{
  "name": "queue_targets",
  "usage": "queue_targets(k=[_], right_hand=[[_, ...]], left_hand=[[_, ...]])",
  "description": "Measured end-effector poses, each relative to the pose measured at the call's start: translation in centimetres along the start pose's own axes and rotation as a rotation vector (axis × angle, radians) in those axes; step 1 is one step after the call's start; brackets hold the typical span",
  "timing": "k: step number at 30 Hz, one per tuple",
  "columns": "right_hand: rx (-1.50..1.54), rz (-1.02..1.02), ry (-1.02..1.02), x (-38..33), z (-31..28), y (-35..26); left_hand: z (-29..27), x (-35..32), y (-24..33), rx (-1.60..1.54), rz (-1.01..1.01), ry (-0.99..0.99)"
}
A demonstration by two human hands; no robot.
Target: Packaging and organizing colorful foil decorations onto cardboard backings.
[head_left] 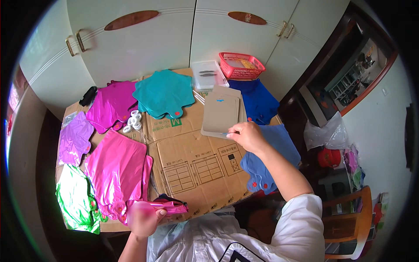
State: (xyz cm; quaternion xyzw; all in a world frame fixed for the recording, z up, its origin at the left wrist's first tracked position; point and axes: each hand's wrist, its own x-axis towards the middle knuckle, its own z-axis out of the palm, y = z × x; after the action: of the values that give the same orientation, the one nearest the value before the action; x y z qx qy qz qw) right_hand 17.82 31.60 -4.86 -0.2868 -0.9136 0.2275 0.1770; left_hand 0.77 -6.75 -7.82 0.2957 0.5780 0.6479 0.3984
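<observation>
My left hand point(143, 217) sits near the table's front edge, closed on a folded pink foil balloon point(171, 205). My right hand point(247, 135) reaches forward and pinches the near edge of a stack of tan card sheets point(220, 112) lying on the flattened cardboard point(196, 161). Flat pink foil balloons point(117, 168) lie just left of my left hand. A teal star-shaped foil balloon point(163, 92) lies further back.
Purple point(74, 139), magenta point(112, 104) and green point(76, 198) foil balloons cover the left side. Blue balloons point(257, 101) lie right. Small white rings point(133, 121), a clear packet point(208, 74) and a red basket point(241, 64) sit at the back. White cupboard doors stand behind; a wooden chair point(349, 222) stands right.
</observation>
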Motion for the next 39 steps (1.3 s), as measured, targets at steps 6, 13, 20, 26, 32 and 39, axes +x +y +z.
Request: queue_targets(k=[6, 13, 20, 26, 32, 39], right_hand=[[0.155, -0.033, 0.034, -0.1, 0.3, 0.7], [0.153, -0.003, 0.020, -0.4, 1.1, 0.5], [0.154, 0.115, -0.072, -0.4, 0.9, -0.4], [0.072, 0.101, -0.140, 0.1, 0.8, -1.1], [-0.211, 0.173, -0.269, 1.5, 0.8, -4.2], [-0.081, 0.246, -0.310, 2.8, 0.6, -3.0]], left_hand=[[-0.1, 0.1, 0.1, 0.009, -0.001, -0.021], [0.4, 0.0, 0.8, -0.028, 0.012, -0.042], [0.2, 0.1, 0.4, 0.007, 0.024, -0.037], [0.3, 0.1, 0.3, 0.002, 0.006, -0.022], [0.1, 0.0, 0.1, -0.026, 0.010, -0.040], [0.3, 0.1, 0.3, -0.023, 0.043, -0.052]])
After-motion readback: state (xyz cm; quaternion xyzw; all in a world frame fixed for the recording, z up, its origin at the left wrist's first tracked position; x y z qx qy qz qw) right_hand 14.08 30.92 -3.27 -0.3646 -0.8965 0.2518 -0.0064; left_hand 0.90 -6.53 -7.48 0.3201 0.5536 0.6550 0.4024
